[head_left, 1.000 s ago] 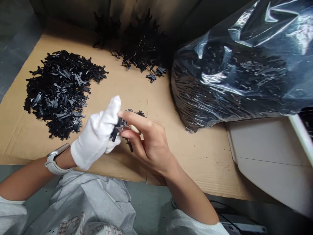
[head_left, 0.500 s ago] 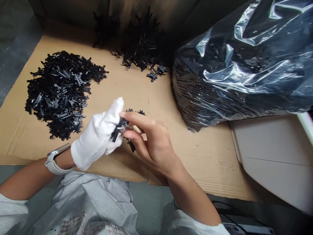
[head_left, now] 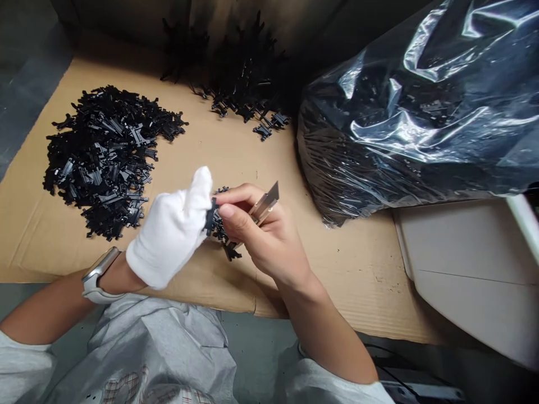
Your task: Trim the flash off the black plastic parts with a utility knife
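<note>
Pinching black part (head_left: 209,216) — blade (head_left: 265,205) angled.

Cardboard sheet (head_left: 345,269) over grey floor (head_left: 25,73), dim.

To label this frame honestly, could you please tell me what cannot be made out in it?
In the head view:
the small black plastic part pinched by the white-gloved left hand: glove and bare right hand hide its shape;
the thin metal blade: lower end buried in that hand's grip;
the rear heap of black plastic parts: lost in shadow;
the clear plastic bag: cut by top and right edges, glare masks its contents.
</note>
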`<state>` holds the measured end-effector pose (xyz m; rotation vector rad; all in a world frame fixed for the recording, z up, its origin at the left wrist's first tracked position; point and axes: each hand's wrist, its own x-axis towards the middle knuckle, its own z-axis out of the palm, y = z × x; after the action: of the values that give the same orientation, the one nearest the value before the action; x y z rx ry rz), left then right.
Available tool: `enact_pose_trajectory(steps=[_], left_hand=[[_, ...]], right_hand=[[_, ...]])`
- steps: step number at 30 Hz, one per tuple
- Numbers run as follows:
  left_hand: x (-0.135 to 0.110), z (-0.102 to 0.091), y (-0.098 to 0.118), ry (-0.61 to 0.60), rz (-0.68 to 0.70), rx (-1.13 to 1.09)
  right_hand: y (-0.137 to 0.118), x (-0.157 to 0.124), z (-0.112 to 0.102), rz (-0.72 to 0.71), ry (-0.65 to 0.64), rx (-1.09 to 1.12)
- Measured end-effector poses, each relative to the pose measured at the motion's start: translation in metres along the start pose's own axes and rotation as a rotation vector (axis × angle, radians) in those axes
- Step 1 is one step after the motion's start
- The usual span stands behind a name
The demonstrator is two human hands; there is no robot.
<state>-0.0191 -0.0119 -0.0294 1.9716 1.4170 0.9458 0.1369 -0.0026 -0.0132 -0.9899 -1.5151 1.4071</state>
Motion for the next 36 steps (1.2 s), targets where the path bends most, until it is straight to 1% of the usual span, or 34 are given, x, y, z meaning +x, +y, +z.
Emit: enact_pose_trajectory(steps=[1, 3, 5, 8, 10, 11, 12, 13, 15, 17, 19, 20, 23, 25, 27, 29, 32, 36], left_hand=[[0.000, 0.000, -0.001, 0.003, 0.039, 0.063], [0.002, 0.001, -0.001, -0.013, 0.152, 0.260], [0.002, 0.003, 0.001, -0.055, 0.230, 0.519], [0.004, 0.008, 0.003, -0.106, 0.218, 0.835], [0.004, 0.009, 0.005, -0.086, 0.184, 0.919], [0.005, 0.010, 0.005, -0.068, 0.190, 0.924], [0.005, 0.010, 0.005, -0.033, 0.224, 0.912], [0.005, 0.010, 0.005, 0.012, 0.286, 0.883], [0.004, 0.012, 0.004, 0.128, 0.505, 0.760], [0.002, 0.015, 0.003, 0.230, 0.716, 0.583], [0.000, 0.019, 0.001, 0.269, 0.844, 0.407], [0.000, 0.021, 0.000, 0.271, 0.879, 0.340], [-0.001, 0.025, -0.004, 0.246, 0.942, 0.246], [0.000, 0.026, -0.007, 0.256, 0.957, 0.232], [0.001, 0.026, -0.010, 0.284, 0.957, 0.218], [0.002, 0.026, -0.011, 0.278, 0.945, 0.213], [0.002, 0.026, -0.009, 0.253, 0.923, 0.216], [0.002, 0.027, -0.007, 0.342, 0.916, 0.187]], right_hand=[[-0.001, 0.001, -0.001, 0.020, -0.020, 0.015], [-0.005, 0.002, -0.004, 0.064, -0.036, -0.007], [-0.009, 0.003, -0.009, 0.096, -0.026, -0.089], [-0.008, 0.009, -0.022, 0.113, -0.009, -0.271], [-0.001, 0.016, -0.035, 0.130, -0.020, -0.419], [0.003, 0.019, -0.042, 0.150, -0.033, -0.498], [0.008, 0.023, -0.047, 0.165, -0.048, -0.568], [0.012, 0.026, -0.051, 0.178, -0.066, -0.636], [0.017, 0.032, -0.052, 0.190, -0.104, -0.788], [0.016, 0.039, -0.044, 0.146, -0.113, -0.925], [0.013, 0.049, -0.025, 0.057, -0.129, -0.963], [0.011, 0.056, -0.013, 0.017, -0.168, -0.937], [0.011, 0.083, 0.029, -0.035, -0.319, -0.825], [0.014, 0.101, 0.054, -0.056, -0.352, -0.800], [0.017, 0.113, 0.070, -0.047, -0.344, -0.783], [0.019, 0.118, 0.076, -0.031, -0.321, -0.763], [0.021, 0.119, 0.073, -0.004, -0.300, -0.707], [0.025, 0.119, 0.071, 0.003, -0.299, -0.623]])
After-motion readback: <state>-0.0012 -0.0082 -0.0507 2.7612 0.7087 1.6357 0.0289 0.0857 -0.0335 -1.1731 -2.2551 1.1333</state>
